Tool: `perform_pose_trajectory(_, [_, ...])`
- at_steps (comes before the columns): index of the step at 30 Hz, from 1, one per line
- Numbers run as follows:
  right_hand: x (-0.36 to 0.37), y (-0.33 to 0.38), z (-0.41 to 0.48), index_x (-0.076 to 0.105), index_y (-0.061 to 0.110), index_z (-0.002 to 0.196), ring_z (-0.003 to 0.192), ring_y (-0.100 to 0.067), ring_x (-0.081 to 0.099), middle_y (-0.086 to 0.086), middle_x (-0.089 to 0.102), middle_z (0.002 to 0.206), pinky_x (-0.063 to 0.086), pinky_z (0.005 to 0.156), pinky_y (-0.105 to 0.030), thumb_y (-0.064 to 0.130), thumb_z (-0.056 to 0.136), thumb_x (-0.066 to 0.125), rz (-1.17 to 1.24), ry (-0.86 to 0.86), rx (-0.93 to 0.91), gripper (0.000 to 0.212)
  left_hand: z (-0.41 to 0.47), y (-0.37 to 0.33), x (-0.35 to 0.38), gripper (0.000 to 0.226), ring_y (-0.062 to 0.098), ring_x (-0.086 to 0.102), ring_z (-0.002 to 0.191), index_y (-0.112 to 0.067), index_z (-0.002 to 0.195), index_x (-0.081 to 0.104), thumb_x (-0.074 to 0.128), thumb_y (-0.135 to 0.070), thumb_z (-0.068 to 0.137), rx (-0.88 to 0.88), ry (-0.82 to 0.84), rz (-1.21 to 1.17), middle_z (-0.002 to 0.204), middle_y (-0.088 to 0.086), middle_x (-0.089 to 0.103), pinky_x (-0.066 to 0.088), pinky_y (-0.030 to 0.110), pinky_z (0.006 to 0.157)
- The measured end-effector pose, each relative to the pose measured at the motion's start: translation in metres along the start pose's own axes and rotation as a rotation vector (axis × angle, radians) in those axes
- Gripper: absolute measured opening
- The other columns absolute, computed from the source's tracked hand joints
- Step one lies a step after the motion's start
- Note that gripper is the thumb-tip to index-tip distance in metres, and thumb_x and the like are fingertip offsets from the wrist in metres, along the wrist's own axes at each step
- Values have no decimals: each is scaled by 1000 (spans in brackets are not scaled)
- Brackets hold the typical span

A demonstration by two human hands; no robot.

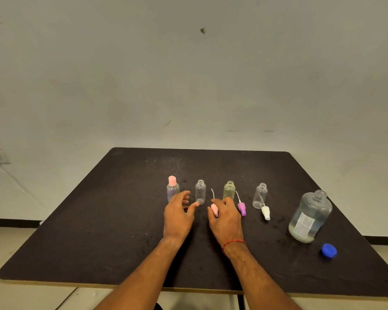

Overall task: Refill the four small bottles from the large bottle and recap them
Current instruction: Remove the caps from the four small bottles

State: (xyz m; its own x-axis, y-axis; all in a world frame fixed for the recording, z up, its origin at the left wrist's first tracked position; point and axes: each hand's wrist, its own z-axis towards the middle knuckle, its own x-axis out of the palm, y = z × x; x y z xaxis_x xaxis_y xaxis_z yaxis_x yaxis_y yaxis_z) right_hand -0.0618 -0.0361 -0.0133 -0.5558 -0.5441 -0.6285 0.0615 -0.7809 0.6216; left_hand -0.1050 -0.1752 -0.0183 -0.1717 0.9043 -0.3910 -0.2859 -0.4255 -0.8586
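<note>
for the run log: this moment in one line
right hand grips pink sprayer; left hand empty beside second bottle; large bottle uncapped

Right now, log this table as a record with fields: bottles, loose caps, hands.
capped: pink-capped bottle, far left of the row
open: clear bottle, yellowish bottle, right clear bottle
large bottle: uncapped, liquid low, standing right of the row
loose on the table: purple spray cap, white spray cap, blue cap
left hand: fingers relaxed, by the clear bottle's base, contact unclear
right hand: holds the pink spray cap
</note>
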Motion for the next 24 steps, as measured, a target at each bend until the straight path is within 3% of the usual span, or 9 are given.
perform_pose_trajectory(4, [-2, 3, -2, 72, 14, 105, 84, -9, 58, 2, 59, 99, 36, 80, -12, 18, 85, 69, 3, -29, -9, 20, 1, 7, -23, 31, 3, 63, 93, -21, 115, 68, 80, -25, 87, 60, -41, 52, 104, -12, 65, 53, 15, 80])
perform_pose_trajectory(11, [0, 5, -4, 71, 14, 94, 76, -9, 59, 3, 59, 89, 45, 76, -14, 14, 81, 74, -9, -87, -142, 14, 15, 26, -57, 17, 3, 64, 84, -25, 97, 66, 79, -27, 87, 10, -123, 44, 93, -12, 64, 57, 21, 76])
perform_pose_trajectory(16, [-1, 7, -3, 71, 14, 98, 80, -8, 60, 2, 62, 92, 52, 77, -21, 12, 80, 76, 25, -84, -185, 18, 17, 30, -59, 22, 2, 63, 89, -25, 105, 64, 78, -29, 88, -21, -113, 26, 99, -12, 63, 51, 13, 76])
perform_pose_trajectory(21, [1, 18, -2, 70, 15, 98, 74, -5, 54, 7, 58, 89, 45, 71, -9, 13, 80, 77, 58, -91, -213, 19, 20, 34, -57, 36, 1, 61, 97, -24, 119, 63, 78, -33, 88, -58, -102, 3, 111, -13, 63, 47, 10, 78])
perform_pose_trajectory(24, [7, 38, 9, 68, 15, 99, 74, -8, 53, 6, 56, 89, 52, 70, -23, 17, 82, 75, 68, -90, -277, 19, 20, 34, -56, 43, 4, 61, 103, -24, 126, 61, 78, -34, 88, -65, -88, -4, 117, -14, 60, 47, 12, 82])
